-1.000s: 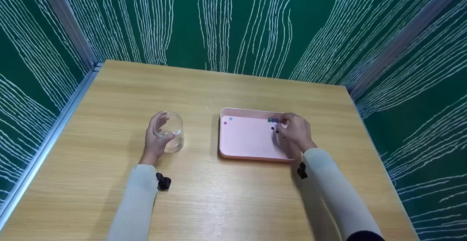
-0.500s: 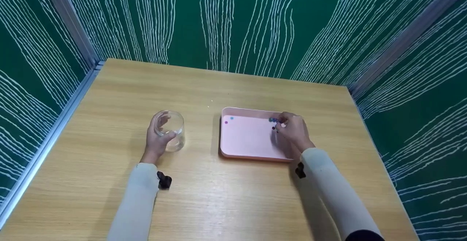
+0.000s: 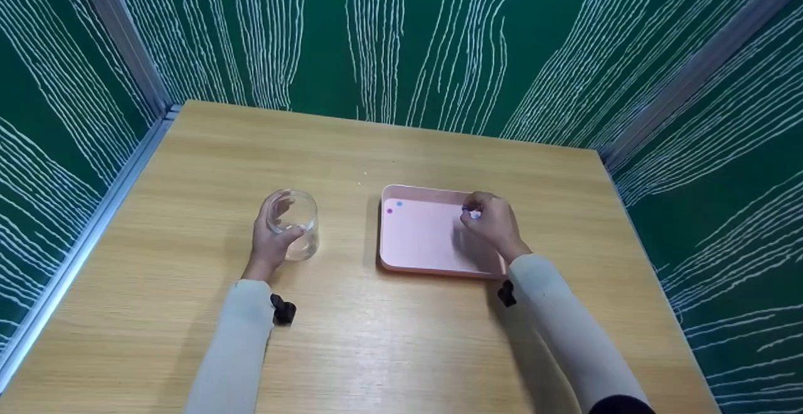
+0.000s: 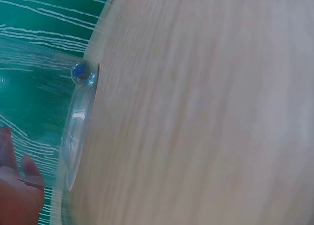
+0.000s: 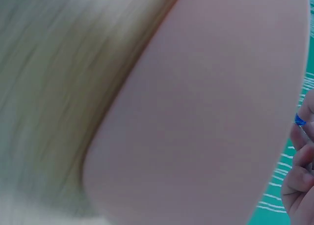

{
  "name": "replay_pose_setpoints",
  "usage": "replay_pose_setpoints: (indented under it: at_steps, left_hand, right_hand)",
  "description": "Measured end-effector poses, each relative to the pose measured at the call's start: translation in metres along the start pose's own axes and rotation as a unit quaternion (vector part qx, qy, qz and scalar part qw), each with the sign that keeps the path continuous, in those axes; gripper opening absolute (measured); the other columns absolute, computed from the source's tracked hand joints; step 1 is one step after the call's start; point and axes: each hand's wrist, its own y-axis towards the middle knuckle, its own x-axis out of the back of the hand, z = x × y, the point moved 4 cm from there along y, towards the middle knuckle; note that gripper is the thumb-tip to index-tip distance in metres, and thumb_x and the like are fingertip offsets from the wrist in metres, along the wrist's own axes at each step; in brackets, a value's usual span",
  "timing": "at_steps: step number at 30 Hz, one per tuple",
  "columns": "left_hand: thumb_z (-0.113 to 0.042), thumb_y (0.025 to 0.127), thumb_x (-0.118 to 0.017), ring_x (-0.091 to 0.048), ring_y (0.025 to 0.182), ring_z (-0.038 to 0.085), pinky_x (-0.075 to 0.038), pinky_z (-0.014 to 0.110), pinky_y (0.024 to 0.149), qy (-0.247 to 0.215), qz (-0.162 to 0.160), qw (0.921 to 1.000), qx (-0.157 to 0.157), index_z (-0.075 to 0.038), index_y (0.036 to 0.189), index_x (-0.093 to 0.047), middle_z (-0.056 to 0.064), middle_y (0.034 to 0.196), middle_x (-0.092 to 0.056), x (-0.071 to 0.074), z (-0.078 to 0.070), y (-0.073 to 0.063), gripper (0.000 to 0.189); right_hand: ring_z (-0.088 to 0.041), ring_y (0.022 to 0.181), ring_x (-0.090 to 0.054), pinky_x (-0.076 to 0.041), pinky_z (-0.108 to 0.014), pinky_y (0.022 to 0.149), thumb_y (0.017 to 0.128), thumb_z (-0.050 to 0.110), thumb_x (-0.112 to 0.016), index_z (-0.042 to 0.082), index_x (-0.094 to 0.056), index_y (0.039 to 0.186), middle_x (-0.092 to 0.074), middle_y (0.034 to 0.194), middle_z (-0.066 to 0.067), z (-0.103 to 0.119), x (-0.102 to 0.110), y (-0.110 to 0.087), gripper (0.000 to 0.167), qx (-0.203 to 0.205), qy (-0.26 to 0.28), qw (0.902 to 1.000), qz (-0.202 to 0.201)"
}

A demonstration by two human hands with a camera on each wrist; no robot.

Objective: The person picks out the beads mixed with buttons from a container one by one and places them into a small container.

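My left hand (image 3: 271, 244) grips an upright clear glass jar (image 3: 303, 244) on the table, left of a tray. In the left wrist view, one clear marble with a blue core (image 4: 82, 72) lies at the jar's bottom edge. My right hand (image 3: 497, 224) is over the right part of the shallow pink tray (image 3: 417, 238). Its thumb and fingertips pinch a small blue marble (image 5: 300, 120), partly covered by the fingers. A blue marble (image 3: 399, 204) and a purple marble (image 3: 389, 211) lie in the tray's far left corner. Marbles near the right hand are mostly hidden.
A light wooden table (image 3: 339, 332) carries the jar and tray. A few tiny white specks (image 3: 362, 179) lie between them toward the back. Green panels (image 3: 326, 37) with white lines stand along the back and sides, joined by metal posts (image 3: 680, 69).
My right hand has shifted a little left over the tray, and the dark marbles seen beside its fingers are now out of sight. The left hand and jar stay put.
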Motion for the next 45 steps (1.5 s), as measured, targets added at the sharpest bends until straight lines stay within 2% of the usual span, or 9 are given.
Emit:
replay_pose_setpoints:
  at_steps: [7, 12, 18, 23, 25, 31, 37, 45]
  left_hand:
    - [-0.011, 0.069, -0.069, -0.038, 0.132, 0.036, -0.015, 0.059, 0.109, -0.014, -0.013, 0.9998, -0.008, -0.002, 0.141, -0.038, 0.020, 0.137, -0.048, 0.005, 0.025, 0.007, 0.078]
    - [-0.011, 0.069, -0.069, -0.042, 0.129, 0.029, -0.018, 0.055, 0.108, -0.018, -0.027, 0.9992, -0.023, -0.005, 0.139, -0.041, 0.021, 0.135, -0.049, 0.006, 0.031, 0.009, 0.076]
    - [-0.010, 0.068, -0.070, -0.042, 0.130, 0.031, -0.018, 0.057, 0.109, -0.012, -0.032, 0.9991, -0.025, -0.004, 0.140, -0.041, 0.025, 0.135, -0.049, 0.006, 0.032, 0.010, 0.078]
    - [-0.010, 0.068, -0.070, -0.043, 0.130, 0.031, -0.019, 0.057, 0.109, -0.011, -0.035, 0.9990, -0.025, -0.004, 0.140, -0.042, 0.025, 0.135, -0.050, 0.007, 0.033, 0.010, 0.077]
    - [-0.011, 0.069, -0.069, -0.042, 0.130, 0.031, -0.018, 0.057, 0.109, -0.011, -0.027, 0.9993, -0.021, -0.004, 0.139, -0.041, 0.024, 0.136, -0.049, 0.006, 0.029, 0.009, 0.076]
    - [-0.010, 0.071, -0.066, -0.034, 0.135, 0.037, -0.011, 0.062, 0.111, -0.011, 0.009, 0.9999, 0.004, 0.000, 0.142, -0.035, 0.030, 0.141, -0.041, 0.001, 0.001, 0.001, 0.078]
    - [-0.006, 0.072, -0.068, -0.037, 0.135, 0.041, -0.017, 0.061, 0.110, 0.004, 0.011, 0.9999, -0.001, 0.003, 0.140, -0.037, 0.032, 0.140, -0.043, 0.001, -0.006, 0.000, 0.075]
    - [-0.003, 0.074, -0.073, -0.035, 0.134, 0.049, -0.022, 0.064, 0.109, 0.016, 0.045, 0.9987, 0.020, 0.000, 0.139, -0.040, 0.032, 0.141, -0.042, 0.009, -0.007, 0.005, 0.073]
  right_hand:
    - [-0.025, 0.077, -0.068, -0.053, -0.037, 0.068, 0.077, 0.012, -0.073, 0.009, -0.071, 0.088, -0.072, 0.083, -0.004, 0.012, -0.006, 0.001, 0.011, 0.032, -0.004, 0.9993, -0.020]
    - [-0.018, 0.073, -0.065, -0.052, -0.033, 0.068, 0.078, 0.023, -0.073, 0.019, -0.073, 0.085, -0.072, 0.082, 0.004, 0.021, -0.009, 0.001, 0.008, 0.008, -0.050, 0.9983, -0.029]
    - [-0.009, 0.070, -0.058, -0.050, -0.030, 0.069, 0.079, 0.035, -0.070, 0.028, -0.072, 0.087, -0.072, 0.085, 0.009, 0.031, -0.013, -0.001, 0.010, -0.016, -0.113, 0.9930, -0.029]
    - [-0.022, 0.081, -0.064, -0.054, -0.036, 0.075, 0.081, 0.024, -0.072, 0.019, -0.072, 0.095, -0.072, 0.091, 0.003, 0.035, -0.022, 0.000, 0.014, -0.021, -0.025, 0.9995, 0.004]
    - [-0.025, 0.083, -0.066, -0.054, -0.038, 0.075, 0.081, 0.016, -0.072, 0.013, -0.072, 0.096, -0.072, 0.092, -0.001, 0.036, -0.026, 0.001, 0.015, -0.003, 0.018, 0.9998, 0.008]
    - [-0.021, 0.075, -0.067, -0.049, -0.032, 0.065, 0.078, 0.014, -0.070, 0.010, -0.072, 0.088, -0.074, 0.084, -0.003, 0.041, -0.029, 0.002, 0.011, 0.061, 0.004, 0.9979, -0.022]
    - [-0.023, 0.074, -0.067, -0.048, -0.033, 0.064, 0.077, 0.015, -0.069, 0.010, -0.072, 0.088, -0.074, 0.084, -0.003, 0.047, -0.033, 0.004, 0.012, 0.062, -0.001, 0.9978, -0.024]
    - [-0.025, 0.076, -0.067, -0.050, -0.035, 0.067, 0.079, 0.019, -0.069, 0.013, -0.072, 0.090, -0.074, 0.086, -0.002, 0.055, -0.036, 0.006, 0.013, 0.043, 0.002, 0.9991, -0.008]
